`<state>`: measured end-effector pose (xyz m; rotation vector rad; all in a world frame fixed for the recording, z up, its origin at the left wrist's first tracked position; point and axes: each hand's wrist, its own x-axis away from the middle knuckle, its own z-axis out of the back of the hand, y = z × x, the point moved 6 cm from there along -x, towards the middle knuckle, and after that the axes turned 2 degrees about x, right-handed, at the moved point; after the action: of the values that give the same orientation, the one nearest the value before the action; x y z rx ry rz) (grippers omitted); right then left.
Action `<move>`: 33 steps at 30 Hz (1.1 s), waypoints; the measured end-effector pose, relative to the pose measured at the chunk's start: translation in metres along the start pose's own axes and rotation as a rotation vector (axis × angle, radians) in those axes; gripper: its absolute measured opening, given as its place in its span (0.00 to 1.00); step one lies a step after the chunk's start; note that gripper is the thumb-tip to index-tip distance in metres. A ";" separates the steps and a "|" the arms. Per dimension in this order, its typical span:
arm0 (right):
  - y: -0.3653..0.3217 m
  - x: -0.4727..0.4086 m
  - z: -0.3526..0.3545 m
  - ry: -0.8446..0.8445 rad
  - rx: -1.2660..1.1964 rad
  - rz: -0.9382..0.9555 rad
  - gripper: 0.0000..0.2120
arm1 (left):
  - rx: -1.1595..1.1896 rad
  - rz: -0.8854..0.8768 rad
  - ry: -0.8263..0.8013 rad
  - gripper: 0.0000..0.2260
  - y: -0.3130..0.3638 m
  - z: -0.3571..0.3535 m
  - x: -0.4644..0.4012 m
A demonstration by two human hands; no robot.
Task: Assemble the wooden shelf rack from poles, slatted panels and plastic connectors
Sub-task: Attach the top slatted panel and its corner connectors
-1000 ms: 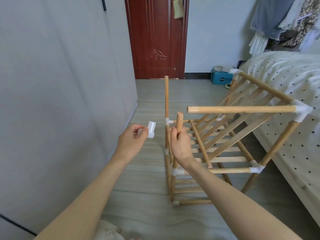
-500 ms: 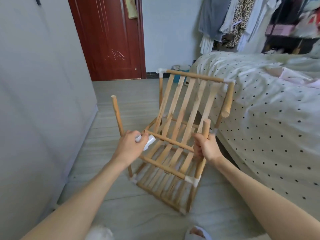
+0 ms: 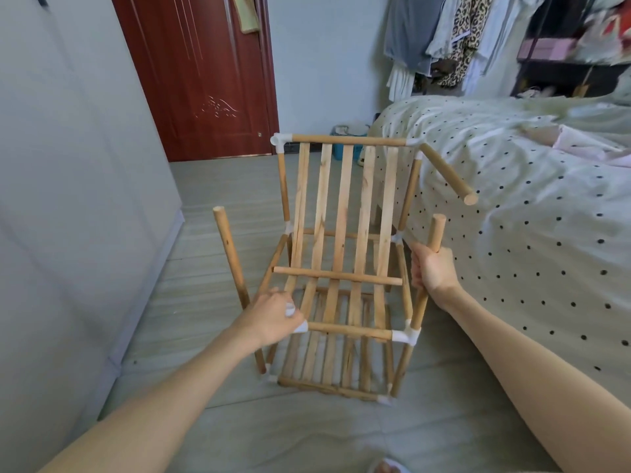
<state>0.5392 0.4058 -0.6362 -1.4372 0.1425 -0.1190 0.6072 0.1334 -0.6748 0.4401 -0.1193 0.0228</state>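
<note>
Gripping w/ both hands: right hand [image 3: 431, 269] is wrapped round the near right pole [image 3: 431, 254] a bit below its bare top end; left hand [image 3: 271, 319] is curled over the near left corner of the rack [image 3: 341, 254], fingers closed on a small white connector [image 3: 290, 309], tho I can't tell if it's loose in my fingers or already seated on a pole. Head cam only, so one view. Progress, as I judge it: well along but not done. Rack stands on the floor beside the bed [image 3: 512, 186], tilted, w/ slatted panels in, a back top rail joined by white corners, a front rail [image 3: 348, 331] w/ connectors at both ends. Left to do, prob: three pole ends are bare, i.e. the left pole [image 3: 229, 261], the one in my right hand and the angled one at upper right [image 3: 447, 174], so top connectors and likely a top panel are missing. Relative to my grip, the rack sits between my hands; the connector is in the left, near the bare left pole but not touching its top.
</note>
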 end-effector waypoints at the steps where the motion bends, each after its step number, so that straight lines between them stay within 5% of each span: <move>1: 0.001 -0.001 -0.001 -0.003 -0.009 0.004 0.19 | -0.066 -0.006 -0.052 0.17 0.002 -0.012 -0.009; 9: 0.008 -0.011 -0.002 -0.001 -0.025 0.032 0.18 | -0.169 0.008 -0.276 0.26 -0.007 -0.091 -0.037; 14: 0.006 -0.010 -0.001 -0.016 -0.005 0.027 0.18 | -0.243 0.000 -0.238 0.23 -0.003 -0.084 -0.032; 28: -0.004 0.033 -0.037 -0.167 0.107 -0.015 0.16 | -0.249 0.152 -0.595 0.20 -0.029 -0.061 0.027; 33: -0.017 0.053 -0.037 -0.166 0.301 -0.011 0.11 | 0.037 0.108 -0.255 0.14 -0.015 0.000 0.021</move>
<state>0.5852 0.3583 -0.6258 -1.1422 -0.0202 -0.0281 0.6285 0.1198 -0.6785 0.4719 -0.3944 0.0751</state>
